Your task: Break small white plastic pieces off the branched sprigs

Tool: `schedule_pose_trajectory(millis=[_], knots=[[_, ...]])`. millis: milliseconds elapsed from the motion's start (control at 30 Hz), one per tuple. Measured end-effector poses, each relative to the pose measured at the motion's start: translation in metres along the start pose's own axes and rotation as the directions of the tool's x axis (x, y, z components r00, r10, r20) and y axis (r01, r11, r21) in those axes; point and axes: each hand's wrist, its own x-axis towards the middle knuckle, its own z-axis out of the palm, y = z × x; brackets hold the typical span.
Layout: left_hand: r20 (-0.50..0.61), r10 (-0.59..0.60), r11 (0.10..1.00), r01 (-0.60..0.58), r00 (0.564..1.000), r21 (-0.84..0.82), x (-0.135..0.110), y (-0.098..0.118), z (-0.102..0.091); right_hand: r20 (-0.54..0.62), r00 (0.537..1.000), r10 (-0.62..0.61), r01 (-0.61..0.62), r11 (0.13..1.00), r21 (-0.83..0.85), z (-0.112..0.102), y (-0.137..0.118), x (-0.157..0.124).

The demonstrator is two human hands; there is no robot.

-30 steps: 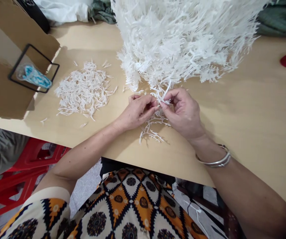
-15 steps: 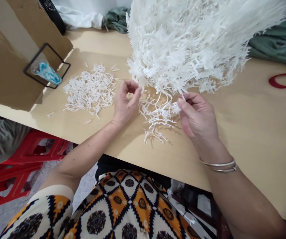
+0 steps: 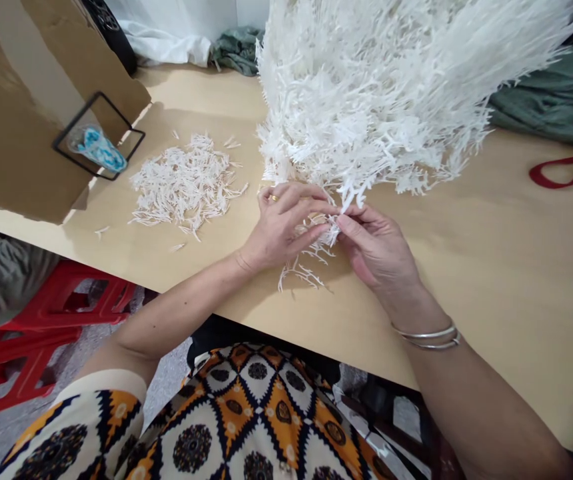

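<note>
My right hand pinches a white branching plastic sprig between thumb and fingertips. Close against it, my left hand reaches over with fingers stretched out and thumb apart, its fingertips at the sprig. Whether the left fingers grip any of it is hard to see. Under the left hand lie loose white twiggy branches, partly hidden. Just beyond both hands rises a big heap of white feathery plastic foliage. To the left of my left hand, small white pieces form a low pile.
A cardboard box stands at the left of the table, a black wire frame beside it with a blue-and-white item. Green cloth and a red strap lie right. Red stools stand below left.
My left hand has moved right from beside the small pile to the sprig at my right hand, its fingers stretching out. My right hand has shifted slightly left and down, still holding a sprig.
</note>
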Motion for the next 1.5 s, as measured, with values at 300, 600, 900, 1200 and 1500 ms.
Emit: schedule_pose_trajectory(millis=[300,600,900,1200,1500], knots=[[0.090,-0.069,0.995,0.074,0.994,-0.062,-0.002,-0.005,0.001,-0.027,1.000,-0.006,0.006,1.000,-0.023,0.004,0.002,-0.003],[0.153,-0.089,0.946,0.131,0.984,-0.297,-0.002,-0.001,-0.002,-0.010,0.983,-0.186,0.180,0.961,-0.209,0.002,0.004,-0.004],[0.249,-0.178,0.720,0.298,0.952,-0.626,0.001,-0.009,0.005,0.083,0.992,-0.099,0.117,0.962,-0.247,-0.008,0.000,-0.002],[0.197,-0.270,0.739,0.334,0.942,-0.585,-0.001,-0.008,0.010,0.091,0.985,-0.147,0.167,0.946,-0.279,0.000,0.000,-0.005],[0.314,-0.179,0.655,0.351,0.932,-0.669,0.003,-0.007,0.007,0.041,0.959,-0.282,0.265,0.830,-0.491,0.006,0.010,-0.007]])
